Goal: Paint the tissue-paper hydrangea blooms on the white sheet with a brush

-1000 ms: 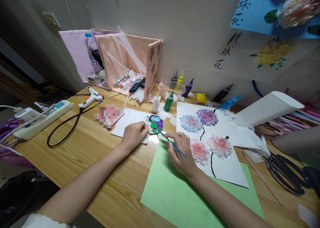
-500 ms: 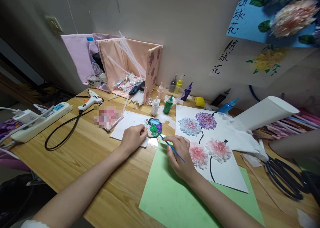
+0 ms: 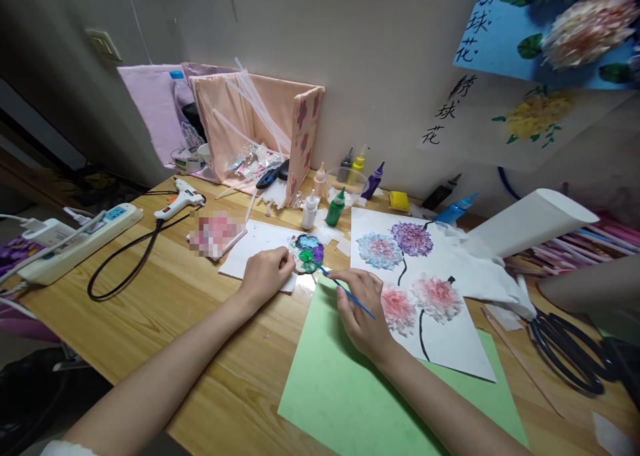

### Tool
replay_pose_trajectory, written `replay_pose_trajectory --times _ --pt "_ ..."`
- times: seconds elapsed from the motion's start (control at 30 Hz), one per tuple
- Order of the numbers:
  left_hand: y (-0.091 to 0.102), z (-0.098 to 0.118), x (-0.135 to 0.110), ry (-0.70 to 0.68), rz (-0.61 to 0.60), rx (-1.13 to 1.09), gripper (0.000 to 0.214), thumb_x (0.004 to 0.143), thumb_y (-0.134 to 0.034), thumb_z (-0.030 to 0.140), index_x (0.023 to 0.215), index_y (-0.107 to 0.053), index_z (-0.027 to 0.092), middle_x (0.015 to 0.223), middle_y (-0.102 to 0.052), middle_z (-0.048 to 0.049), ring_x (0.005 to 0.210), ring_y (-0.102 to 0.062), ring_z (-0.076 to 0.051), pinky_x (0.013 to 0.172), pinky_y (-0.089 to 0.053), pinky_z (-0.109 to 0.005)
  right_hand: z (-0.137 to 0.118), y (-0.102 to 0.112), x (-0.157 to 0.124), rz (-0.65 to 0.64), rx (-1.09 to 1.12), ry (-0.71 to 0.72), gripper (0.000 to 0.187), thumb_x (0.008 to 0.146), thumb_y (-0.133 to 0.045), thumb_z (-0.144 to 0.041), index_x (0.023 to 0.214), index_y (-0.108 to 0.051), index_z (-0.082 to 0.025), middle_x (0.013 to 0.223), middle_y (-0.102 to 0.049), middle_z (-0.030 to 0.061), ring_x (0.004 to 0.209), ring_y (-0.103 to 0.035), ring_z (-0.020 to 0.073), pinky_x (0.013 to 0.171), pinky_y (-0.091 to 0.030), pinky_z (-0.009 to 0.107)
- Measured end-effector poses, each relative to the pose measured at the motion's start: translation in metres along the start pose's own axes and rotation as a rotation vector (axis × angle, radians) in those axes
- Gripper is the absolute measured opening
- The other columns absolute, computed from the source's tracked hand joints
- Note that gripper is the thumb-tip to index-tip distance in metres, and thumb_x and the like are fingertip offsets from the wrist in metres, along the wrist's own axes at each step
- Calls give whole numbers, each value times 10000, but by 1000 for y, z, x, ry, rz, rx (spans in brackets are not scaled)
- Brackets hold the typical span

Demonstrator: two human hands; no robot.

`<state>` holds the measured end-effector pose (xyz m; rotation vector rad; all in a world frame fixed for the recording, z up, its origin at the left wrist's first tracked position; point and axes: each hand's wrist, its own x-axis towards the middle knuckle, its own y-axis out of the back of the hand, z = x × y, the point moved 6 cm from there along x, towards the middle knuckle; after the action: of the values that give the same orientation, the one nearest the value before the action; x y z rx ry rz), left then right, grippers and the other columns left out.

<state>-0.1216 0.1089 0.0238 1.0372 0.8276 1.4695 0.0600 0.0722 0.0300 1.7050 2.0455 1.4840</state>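
A small round paint palette (image 3: 320, 252) bears dabs of green, purple, blue and dark paint. My left hand (image 3: 265, 274) rests at its left side, fingers curled and closed at the rim; the exact grip is partly hidden. In my right hand (image 3: 361, 303) is a thin blue paintbrush (image 3: 345, 291), pinched between thumb and fingers. Its tip touches the green paint on the palette. Under my right forearm lies a green sheet (image 3: 320, 383). Beside it, a white sheet (image 3: 465, 343) carries several ruffled flowers in pink, blue and purple with black painted stems.
A white paint bottle (image 3: 309, 213) and a green paint bottle (image 3: 335, 207) stand behind the palette. At left are a glue gun (image 3: 179, 200) and a power strip (image 3: 83, 244). Black-handled scissors (image 3: 570, 353) lie at right. A fabric-covered box (image 3: 305, 143) stands against the wall.
The brush tip has shifted slightly down and right within the green paint, and the right hand has tilted a little with it. My left hand stays in place.
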Motion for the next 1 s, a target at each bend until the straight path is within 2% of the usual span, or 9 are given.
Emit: replay_pose_trajectory --times 0.2,0.33,0.57,0.67,1.0 --pt "0 -1 0 3 4 -2 301 872 -456 289 597 -526 188 582 -598 -6 551 -516 -143 530 -226 -249 -1 0 0 6 10 19 208 904 -388 -171 1050 -514 -247 960 -647 16 942 -553 185 866 -289 369" --pt "0 -1 0 4 5 -5 300 868 -461 286 591 -516 186 579 -597 -3 549 -513 -140 528 -223 -246 0 1 1 28 -12 1 217 910 -379 -163 1070 -500 -246 977 -643 22 969 -538 190 856 -284 367" --pt "0 -1 -1 0 4 -16 292 864 -465 280 593 -519 185 584 -600 -2 549 -510 -136 527 -218 -243 -1 -2 0 -9 -3 20 213 906 -378 -163 1063 -495 -247 1019 -645 26 1042 -501 213 874 -293 372" --pt "0 -1 -1 -3 3 -20 294 863 -465 279 590 -520 185 576 -595 2 542 -503 -132 526 -218 -242 2 -1 -1 16 -22 -17 214 905 -369 -164 1052 -499 -249 1009 -646 30 1034 -507 219 869 -298 378" --pt "-1 0 0 1 10 -17 292 860 -467 279 590 -527 186 577 -593 -3 546 -503 -137 530 -216 -245 0 -1 1 10 -11 -1 205 912 -357 -168 1041 -493 -251 1001 -638 33 1027 -508 214 863 -308 382"
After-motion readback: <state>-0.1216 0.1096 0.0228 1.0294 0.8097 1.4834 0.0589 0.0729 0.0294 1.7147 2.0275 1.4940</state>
